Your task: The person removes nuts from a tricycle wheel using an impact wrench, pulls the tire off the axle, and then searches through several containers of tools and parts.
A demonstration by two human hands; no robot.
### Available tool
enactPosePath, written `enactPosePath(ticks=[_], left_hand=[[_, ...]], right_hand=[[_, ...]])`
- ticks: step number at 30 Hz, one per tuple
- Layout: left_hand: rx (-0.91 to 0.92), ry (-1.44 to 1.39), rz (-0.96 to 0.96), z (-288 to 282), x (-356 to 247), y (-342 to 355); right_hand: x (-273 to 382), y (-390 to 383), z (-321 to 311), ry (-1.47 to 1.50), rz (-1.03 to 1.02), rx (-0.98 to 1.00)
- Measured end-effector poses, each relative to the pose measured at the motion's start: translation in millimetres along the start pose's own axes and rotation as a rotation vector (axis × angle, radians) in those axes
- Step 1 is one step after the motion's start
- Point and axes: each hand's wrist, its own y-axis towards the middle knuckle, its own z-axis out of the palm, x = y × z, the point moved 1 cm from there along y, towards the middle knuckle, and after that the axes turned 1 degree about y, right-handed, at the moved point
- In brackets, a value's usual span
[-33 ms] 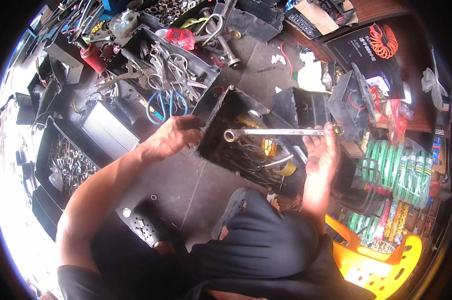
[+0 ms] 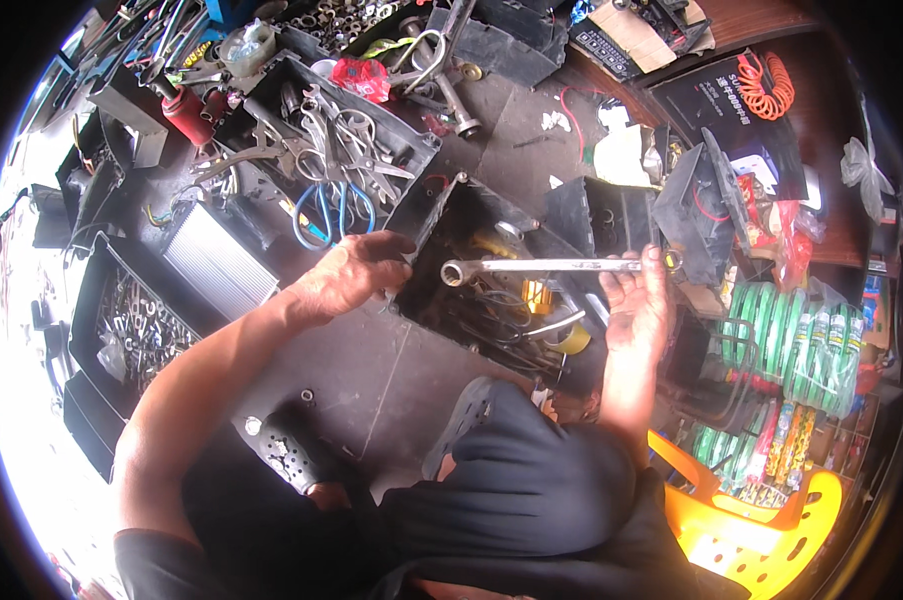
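My right hand [image 2: 636, 312] is closed on a long ring spanner [image 2: 551, 266], thumb pressed over its shaft near the right end. The spanner lies level above an open black bin [image 2: 433, 225], its worn ring end pointing left. In the bin are coiled black cables [image 2: 501, 310], a yellow fitting [image 2: 537, 296] and a roll of yellow tape [image 2: 574, 338]. At the bin's left wall, my left hand [image 2: 351, 272] has its fingers curled round the edge; the fingertips are partly hidden.
A black tray [image 2: 411, 140] heaped with pliers and scissors stands beyond my left hand. Left of it are a silver finned block [image 2: 219, 258] and a bin of small metal parts [image 2: 91, 310]. A yellow plastic chair [image 2: 811, 530] and packs of green coils [image 2: 801, 345] are at the right.
The spanner has shifted slightly to the left in my right hand's grip. My left hand stays at the bin's edge.
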Motion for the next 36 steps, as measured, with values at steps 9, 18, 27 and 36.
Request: enactPosePath(ticks=[9, 18, 27, 36], left_hand=[[0.070, -0.110, -0.021, 8.6, 1.2, 7.5], [0.078, 0.180, 0.032, 16.3, -43.4, 6.5], [-0.341, 0.365, 0.012, -31.2, -15.9, -13.4], [-0.389, 0.190, -0.056, -50.9, 14.4, -27.0]], right_hand=[[-21.0, -7.4, 16.3, -0.014, 0.106, 0.070], [3.2, 0.1, 53.5, 0.043, 0.169, 0.416], [-93.2, 42.4, -6.7, -1.734, -0.037, 0.708], [-113.0, 66.3, -30.5, -1.800, 0.243, 0.731]])
